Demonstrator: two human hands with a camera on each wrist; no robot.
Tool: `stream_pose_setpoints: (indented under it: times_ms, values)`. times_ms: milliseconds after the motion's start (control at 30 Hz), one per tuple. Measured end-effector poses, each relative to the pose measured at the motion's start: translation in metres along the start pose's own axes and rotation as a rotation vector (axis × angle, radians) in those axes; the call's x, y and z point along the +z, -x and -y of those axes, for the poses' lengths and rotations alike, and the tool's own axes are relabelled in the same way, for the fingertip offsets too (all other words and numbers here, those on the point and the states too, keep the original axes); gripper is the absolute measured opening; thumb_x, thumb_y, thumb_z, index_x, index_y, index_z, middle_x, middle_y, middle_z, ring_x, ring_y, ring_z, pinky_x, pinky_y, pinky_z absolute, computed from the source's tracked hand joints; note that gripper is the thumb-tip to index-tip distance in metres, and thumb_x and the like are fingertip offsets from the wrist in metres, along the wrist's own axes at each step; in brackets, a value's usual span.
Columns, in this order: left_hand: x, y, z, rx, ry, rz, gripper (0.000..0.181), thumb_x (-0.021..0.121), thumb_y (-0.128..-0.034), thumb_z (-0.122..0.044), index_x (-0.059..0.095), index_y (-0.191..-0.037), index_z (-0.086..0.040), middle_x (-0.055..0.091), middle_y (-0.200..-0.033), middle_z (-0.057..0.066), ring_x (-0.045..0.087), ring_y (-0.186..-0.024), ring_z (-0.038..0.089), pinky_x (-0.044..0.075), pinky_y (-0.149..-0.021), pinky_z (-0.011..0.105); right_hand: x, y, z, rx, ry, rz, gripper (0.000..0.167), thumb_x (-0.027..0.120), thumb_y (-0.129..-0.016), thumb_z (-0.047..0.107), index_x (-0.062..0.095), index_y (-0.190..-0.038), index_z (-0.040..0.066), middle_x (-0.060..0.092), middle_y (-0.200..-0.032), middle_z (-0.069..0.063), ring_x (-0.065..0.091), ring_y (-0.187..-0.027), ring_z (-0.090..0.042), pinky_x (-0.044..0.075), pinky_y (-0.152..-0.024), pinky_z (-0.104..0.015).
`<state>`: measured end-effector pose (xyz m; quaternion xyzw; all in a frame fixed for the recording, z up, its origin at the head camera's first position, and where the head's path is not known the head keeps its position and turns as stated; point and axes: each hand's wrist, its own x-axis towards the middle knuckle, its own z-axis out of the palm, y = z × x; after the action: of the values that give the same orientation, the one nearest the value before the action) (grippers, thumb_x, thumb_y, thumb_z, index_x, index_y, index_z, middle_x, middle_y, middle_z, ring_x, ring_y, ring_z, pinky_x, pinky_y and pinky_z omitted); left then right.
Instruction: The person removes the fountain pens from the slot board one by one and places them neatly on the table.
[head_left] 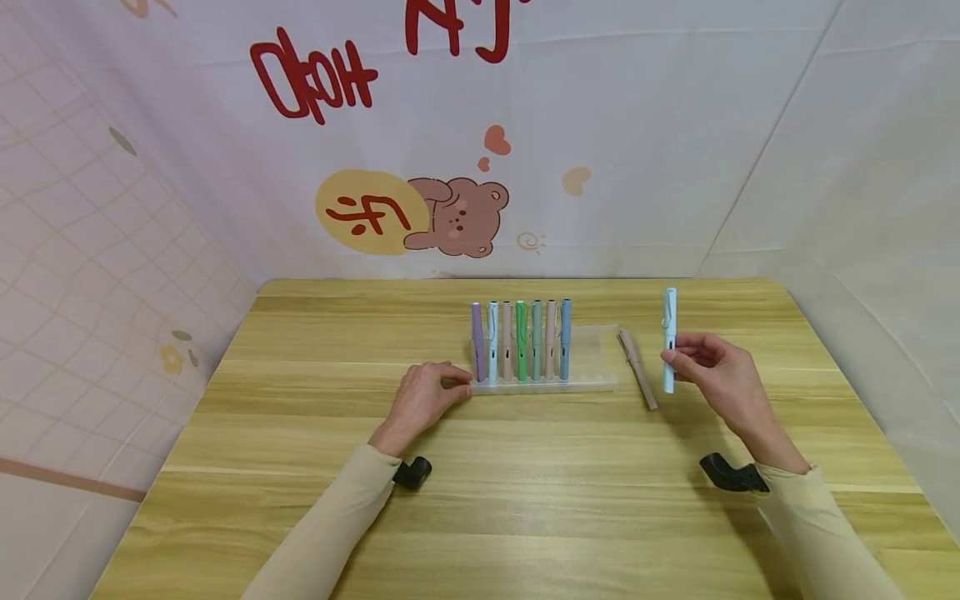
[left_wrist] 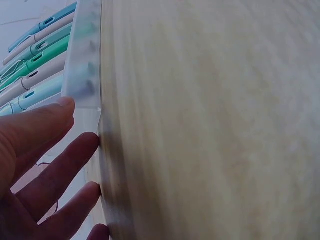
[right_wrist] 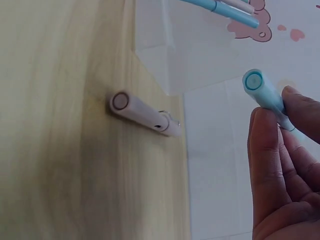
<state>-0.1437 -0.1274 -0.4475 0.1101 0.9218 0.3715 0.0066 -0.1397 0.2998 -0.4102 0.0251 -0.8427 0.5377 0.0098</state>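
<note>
My right hand (head_left: 716,367) pinches a light blue pen (head_left: 670,312) between thumb and fingers, holding it upright above the table. In the right wrist view one end of that pen (right_wrist: 262,90) faces the camera. A greyish-pink pen (head_left: 638,371) lies on the table to the left of this hand. At the middle stands a clear plastic pen holder (head_left: 592,386) with several pens in a row, among them a purple pen (head_left: 477,342), a green pen (head_left: 521,340) and a blue pen (head_left: 566,337). My left hand (head_left: 426,396) touches the holder's left end, its fingers spread in the left wrist view.
A wood-grain table (head_left: 525,500) spans the work area. Behind it hangs a white printed backdrop (head_left: 637,125) with a bear and red characters. The holder's right part bears no pens. Black wrist mounts (head_left: 414,473) sit at both sleeves.
</note>
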Motion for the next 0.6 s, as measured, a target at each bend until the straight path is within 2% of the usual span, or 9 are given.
stream_pose_setpoints:
  times_ms: [200,600]
  values:
    - [0.0,-0.001,0.0,-0.002,0.008,0.0,0.015,0.084,-0.0884,-0.017,0.084,-0.103,-0.011,0.078,-0.109,0.004,0.063,-0.126,0.033,0.045,-0.109,0.05,-0.003,-0.002,-0.011,0.044,-0.003,0.041,0.048,0.071,-0.101,0.023,0.058,-0.132,-0.011,0.068,-0.101,0.007,0.069,-0.088,-0.003,0.06,-0.079,-0.029]
    - [0.0,-0.001,0.0,-0.01,0.004,0.012,0.016,0.084,-0.0879,-0.018,0.084,-0.103,-0.011,0.078,-0.109,0.004,0.063,-0.126,0.032,0.045,-0.109,0.049,-0.003,-0.008,-0.025,0.074,0.026,0.095,0.049,0.071,-0.101,0.023,0.057,-0.131,-0.013,0.068,-0.105,-0.002,0.068,-0.088,-0.003,0.06,-0.078,-0.03]
